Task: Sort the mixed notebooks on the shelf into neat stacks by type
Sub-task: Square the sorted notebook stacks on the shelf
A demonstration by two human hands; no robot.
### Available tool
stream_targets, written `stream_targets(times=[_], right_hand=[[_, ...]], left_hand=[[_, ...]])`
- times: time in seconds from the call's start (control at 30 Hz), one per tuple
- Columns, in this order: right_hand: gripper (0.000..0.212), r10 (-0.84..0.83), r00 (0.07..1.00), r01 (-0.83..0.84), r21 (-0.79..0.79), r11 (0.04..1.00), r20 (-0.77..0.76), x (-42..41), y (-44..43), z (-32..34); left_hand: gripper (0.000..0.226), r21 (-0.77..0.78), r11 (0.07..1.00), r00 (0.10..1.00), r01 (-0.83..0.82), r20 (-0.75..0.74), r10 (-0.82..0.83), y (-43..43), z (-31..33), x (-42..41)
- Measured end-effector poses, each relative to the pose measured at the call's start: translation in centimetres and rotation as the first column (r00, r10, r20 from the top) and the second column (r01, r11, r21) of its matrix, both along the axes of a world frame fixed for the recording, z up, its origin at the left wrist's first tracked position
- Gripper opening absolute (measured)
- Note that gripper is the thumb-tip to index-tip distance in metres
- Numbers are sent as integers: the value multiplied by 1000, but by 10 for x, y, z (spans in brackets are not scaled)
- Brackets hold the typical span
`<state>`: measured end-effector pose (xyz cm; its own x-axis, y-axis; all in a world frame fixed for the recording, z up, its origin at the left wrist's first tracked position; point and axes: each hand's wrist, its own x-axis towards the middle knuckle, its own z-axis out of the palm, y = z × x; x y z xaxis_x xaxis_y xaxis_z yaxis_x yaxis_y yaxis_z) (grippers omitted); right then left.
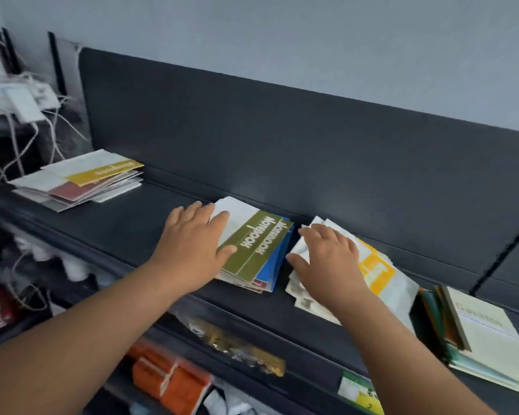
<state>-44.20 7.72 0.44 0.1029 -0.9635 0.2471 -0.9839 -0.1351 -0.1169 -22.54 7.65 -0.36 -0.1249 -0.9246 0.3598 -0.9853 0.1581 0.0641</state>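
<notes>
**Head view: loose stacks may slide**

Well left of the green-covered notebook stack (253, 250), a fanned pile of white, yellow and red paper notebooks (81, 181) lies on the dark flat shelf (126, 217). The left hand (192, 244) rests with straight, ungripping fingers on the green stack's left edge; a shove could fan its blue lower books (271, 265) out. Just right, the right hand (327, 262) presses spread, ungrasping fingers on a ragged white-and-yellow notebook pile (378, 271), which might spill off the front lip.

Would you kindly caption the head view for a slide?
Left hand rests on the green-topped notebook stack while the right hand touches the neighbouring yellow-and-white stack on a dark shelf.
</notes>
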Motion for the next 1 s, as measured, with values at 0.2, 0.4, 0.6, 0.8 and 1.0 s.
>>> stream_targets(times=[0.2,0.4,0.6,0.8,1.0], right_hand=[[54,148,988,-148,13,989,34,120,-19,-2],[57,271,960,-275,56,960,65,221,-32,-11],[57,336,935,-346,92,934,111,292,-52,-11],[59,350,921,-374,135,918,171,346,-94,-14],[57,298,898,-368,182,912,324,395,-160,-25]], left_hand=[[68,-11,985,984,-172,38,173,19,1,121],[67,-22,950,947,-312,68,313,43,3,226],[67,13,910,910,-414,19,414,47,-1,293],[67,27,888,888,-460,8,459,15,-9,343],[65,7,894,893,-448,54,447,-52,-6,390]])
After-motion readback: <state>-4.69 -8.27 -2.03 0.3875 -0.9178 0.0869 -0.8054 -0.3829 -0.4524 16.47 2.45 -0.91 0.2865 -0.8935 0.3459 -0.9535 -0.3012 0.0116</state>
